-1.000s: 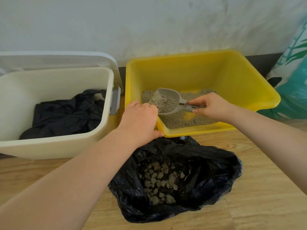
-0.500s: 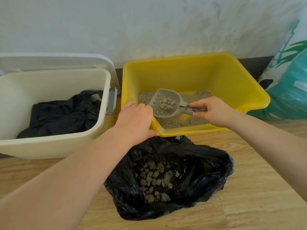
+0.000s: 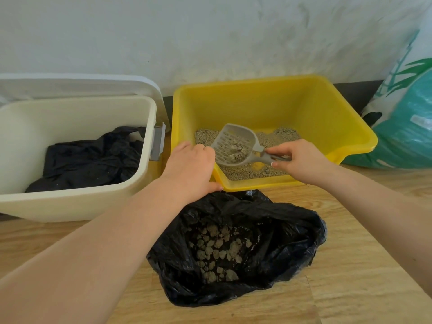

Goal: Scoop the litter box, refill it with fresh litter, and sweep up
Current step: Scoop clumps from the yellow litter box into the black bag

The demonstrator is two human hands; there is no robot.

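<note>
A yellow litter box (image 3: pixel 327 118) stands on the wooden floor against the wall, with a thin layer of grey litter (image 3: pixel 247 173) in its bottom. My right hand (image 3: pixel 301 160) grips the handle of a grey slotted scoop (image 3: pixel 233 146), held above the litter with several clumps in its bowl. My left hand (image 3: pixel 190 169) grips the box's front left corner, fingers curled over the rim. In front of the box lies an open black bag (image 3: pixel 280 235) with several grey clumps (image 3: pixel 217 251) inside.
A cream bin (image 3: pixel 77 206) with its white lid (image 3: pixel 81 84) up stands left of the box, lined with a black bag (image 3: pixel 88 160). A white and teal litter sack (image 3: pixel 406 127) leans at the right. Wooden floor (image 3: pixel 362 277) surrounds the bag.
The loose litter has sifted out of the scoop, leaving clumps in its bowl. The scoop has stayed above the litter box. My left hand has stayed on the rim.
</note>
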